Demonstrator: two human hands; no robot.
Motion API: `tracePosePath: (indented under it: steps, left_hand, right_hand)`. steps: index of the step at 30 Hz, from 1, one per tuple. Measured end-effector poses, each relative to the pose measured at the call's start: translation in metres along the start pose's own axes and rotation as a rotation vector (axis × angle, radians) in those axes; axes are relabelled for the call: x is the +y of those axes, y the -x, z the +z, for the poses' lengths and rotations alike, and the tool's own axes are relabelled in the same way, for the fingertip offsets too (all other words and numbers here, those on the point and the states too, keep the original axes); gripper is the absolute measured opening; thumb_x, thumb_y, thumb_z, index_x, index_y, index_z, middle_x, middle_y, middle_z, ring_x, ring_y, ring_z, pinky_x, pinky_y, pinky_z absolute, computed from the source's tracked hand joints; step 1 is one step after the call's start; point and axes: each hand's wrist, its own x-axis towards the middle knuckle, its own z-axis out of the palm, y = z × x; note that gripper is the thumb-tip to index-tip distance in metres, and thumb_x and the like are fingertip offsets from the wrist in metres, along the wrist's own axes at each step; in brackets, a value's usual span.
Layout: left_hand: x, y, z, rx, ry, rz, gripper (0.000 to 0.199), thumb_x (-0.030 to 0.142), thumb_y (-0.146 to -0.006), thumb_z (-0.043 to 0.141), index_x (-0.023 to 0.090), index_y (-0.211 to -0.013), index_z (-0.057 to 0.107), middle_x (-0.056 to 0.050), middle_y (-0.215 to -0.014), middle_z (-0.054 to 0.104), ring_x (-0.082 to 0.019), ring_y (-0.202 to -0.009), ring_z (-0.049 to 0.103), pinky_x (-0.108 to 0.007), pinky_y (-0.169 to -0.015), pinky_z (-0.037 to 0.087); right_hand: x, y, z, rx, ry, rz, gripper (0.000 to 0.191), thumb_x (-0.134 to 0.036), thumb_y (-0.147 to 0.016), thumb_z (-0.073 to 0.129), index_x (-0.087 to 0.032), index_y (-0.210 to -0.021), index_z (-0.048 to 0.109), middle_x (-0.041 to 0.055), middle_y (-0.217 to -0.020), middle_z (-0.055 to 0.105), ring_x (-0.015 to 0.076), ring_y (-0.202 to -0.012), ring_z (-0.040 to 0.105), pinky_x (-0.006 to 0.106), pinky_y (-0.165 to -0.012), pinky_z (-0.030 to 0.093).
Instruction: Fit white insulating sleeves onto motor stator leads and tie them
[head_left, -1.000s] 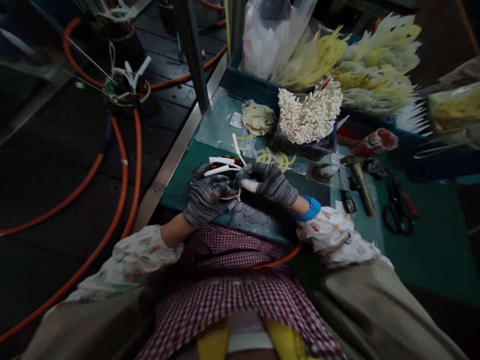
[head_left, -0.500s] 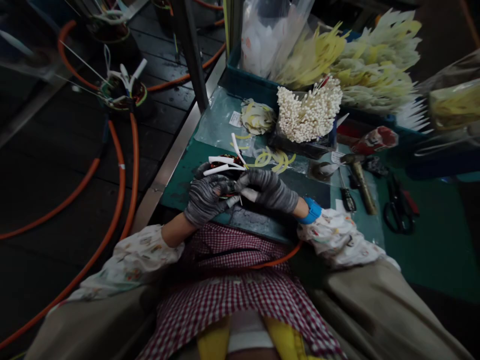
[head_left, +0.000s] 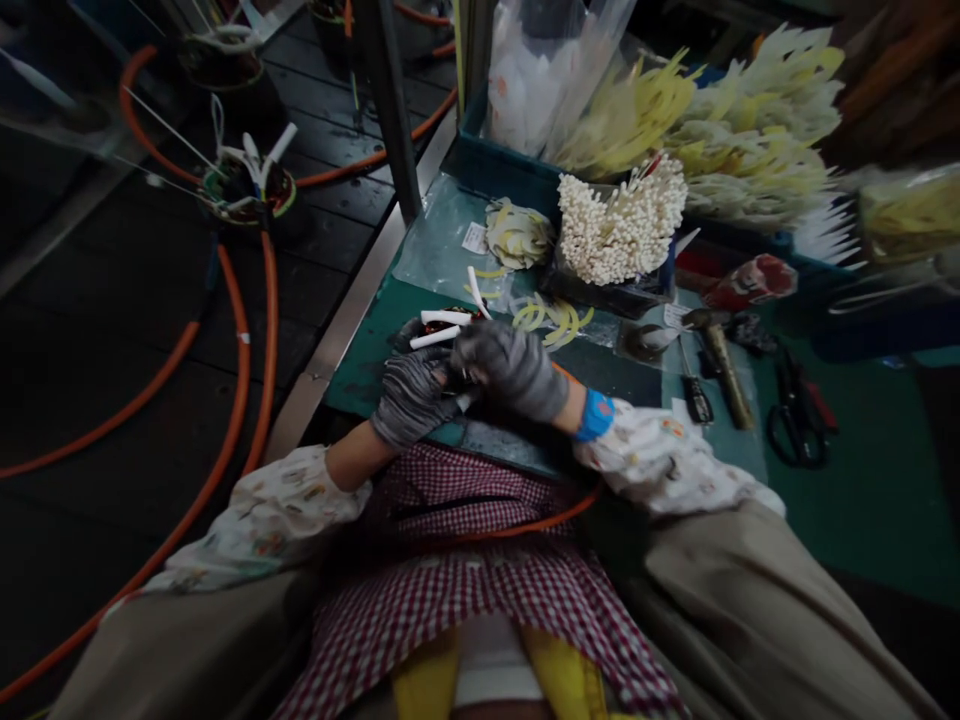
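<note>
Close in front of me is a motor stator (head_left: 474, 315) with copper-coloured windings, largely hidden by my gloves. White sleeved leads (head_left: 444, 325) stick out of its top. My left hand (head_left: 412, 398), in a grey striped glove, is wrapped round the near left side of it. Over the near right side is my right hand (head_left: 510, 368), gloved alike, its fingers curled in and slightly blurred; what they pinch is hidden. Just behind the stator, yellow curved strips (head_left: 551, 318) lie on a plastic sheet.
A box of white-tipped sticks (head_left: 622, 225) stands behind, before a teal bin (head_left: 495, 160) of pale strips. A screwdriver (head_left: 697, 398), hammer (head_left: 726, 375) and scissors (head_left: 799, 425) lie right. Orange hoses (head_left: 244, 370) run along the floor left, near another wound stator (head_left: 247, 190).
My right hand has moved left and slightly up, over the stator, covering part of the white leads. My left hand keeps its hold in nearly the same place.
</note>
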Motion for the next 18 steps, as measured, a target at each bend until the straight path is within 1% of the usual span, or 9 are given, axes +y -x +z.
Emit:
tracePosePath:
  steps: [3, 6, 8, 9, 11, 12, 13, 15, 18]
  left_hand:
    - [-0.006, 0.002, -0.004, 0.026, -0.014, 0.127, 0.018, 0.043, -0.089, 0.08, 0.026, -0.095, 0.075, -0.006, -0.109, 0.08, -0.032, -0.12, 0.072, -0.065, -0.129, 0.033]
    - [-0.01, 0.01, -0.012, 0.035, -0.051, 0.263, 0.011, 0.036, -0.094, 0.077, 0.031, -0.104, 0.075, -0.003, -0.118, 0.08, -0.031, -0.123, 0.071, -0.073, -0.128, 0.027]
    - [-0.011, 0.018, -0.019, 0.043, -0.108, 0.24, 0.015, 0.029, -0.097, 0.072, 0.033, -0.112, 0.076, -0.002, -0.125, 0.077, -0.031, -0.127, 0.068, -0.07, -0.124, 0.037]
    - [-0.011, 0.021, -0.023, 0.037, -0.132, 0.196, 0.02, 0.026, -0.098, 0.07, 0.032, -0.116, 0.075, -0.003, -0.126, 0.077, -0.03, -0.126, 0.067, -0.064, -0.12, 0.045]
    - [-0.013, 0.022, -0.034, -0.002, -0.146, 0.129, 0.028, 0.018, -0.1, 0.063, 0.03, -0.123, 0.074, -0.004, -0.124, 0.076, -0.027, -0.122, 0.069, -0.048, -0.109, 0.057]
    - [-0.014, 0.02, -0.041, -0.04, -0.14, 0.15, 0.033, 0.014, -0.1, 0.059, 0.03, -0.126, 0.073, -0.003, -0.123, 0.076, -0.025, -0.12, 0.069, -0.043, -0.103, 0.06]
    - [-0.015, 0.017, -0.048, -0.086, -0.136, 0.212, 0.039, 0.011, -0.1, 0.055, 0.031, -0.129, 0.072, -0.002, -0.124, 0.076, -0.024, -0.118, 0.07, -0.04, -0.098, 0.061]
    - [-0.016, 0.007, -0.062, -0.169, -0.157, 0.378, 0.047, 0.007, -0.1, 0.05, 0.036, -0.13, 0.071, -0.001, -0.126, 0.077, -0.024, -0.115, 0.071, -0.036, -0.089, 0.062]
    - [-0.014, -0.003, -0.077, -0.23, -0.265, 0.534, 0.039, 0.009, -0.1, 0.05, 0.03, -0.124, 0.072, -0.004, -0.119, 0.078, -0.025, -0.112, 0.072, -0.035, -0.08, 0.06]
  right_hand:
    - [0.009, -0.022, 0.0, 0.129, 0.051, 0.074, 0.016, -0.025, -0.101, 0.061, -0.017, -0.103, 0.075, 0.0104, -0.104, 0.076, 0.0247, -0.1, 0.07, 0.039, -0.098, 0.06]
    - [0.013, -0.02, -0.012, 0.312, 0.04, 0.111, 0.022, -0.028, -0.104, 0.052, -0.021, -0.114, 0.07, 0.0131, -0.115, 0.073, 0.0268, -0.107, 0.068, 0.046, -0.106, 0.056]
    - [0.015, -0.012, -0.018, 0.401, 0.053, 0.183, 0.031, -0.033, -0.102, 0.055, -0.02, -0.128, 0.065, 0.0171, -0.129, 0.069, 0.0304, -0.117, 0.065, 0.05, -0.111, 0.053]
    - [0.017, -0.009, -0.019, 0.375, 0.074, 0.231, 0.039, -0.035, -0.099, 0.061, -0.017, -0.134, 0.063, 0.0196, -0.133, 0.068, 0.0332, -0.119, 0.064, 0.053, -0.111, 0.052]
    - [0.023, -0.007, -0.017, 0.184, 0.134, 0.305, 0.056, -0.037, -0.092, 0.069, -0.01, -0.141, 0.06, 0.0238, -0.133, 0.069, 0.0368, -0.115, 0.066, 0.056, -0.108, 0.053]
    - [0.028, -0.008, -0.015, 0.09, 0.157, 0.314, 0.059, -0.035, -0.091, 0.07, -0.007, -0.141, 0.06, 0.025, -0.131, 0.07, 0.0371, -0.112, 0.067, 0.056, -0.107, 0.053]
    - [0.033, -0.011, -0.013, 0.023, 0.159, 0.3, 0.059, -0.032, -0.09, 0.069, -0.005, -0.142, 0.06, 0.0257, -0.13, 0.071, 0.0367, -0.111, 0.069, 0.055, -0.106, 0.054]
    - [0.046, -0.019, -0.011, -0.035, 0.103, 0.226, 0.057, -0.026, -0.088, 0.068, -0.005, -0.141, 0.062, 0.0245, -0.13, 0.073, 0.0343, -0.11, 0.07, 0.054, -0.106, 0.054]
    - [0.061, -0.034, -0.015, -0.102, -0.032, 0.111, 0.047, -0.023, -0.085, 0.072, -0.015, -0.13, 0.071, 0.0146, -0.125, 0.078, 0.0278, -0.108, 0.072, 0.046, -0.104, 0.058]
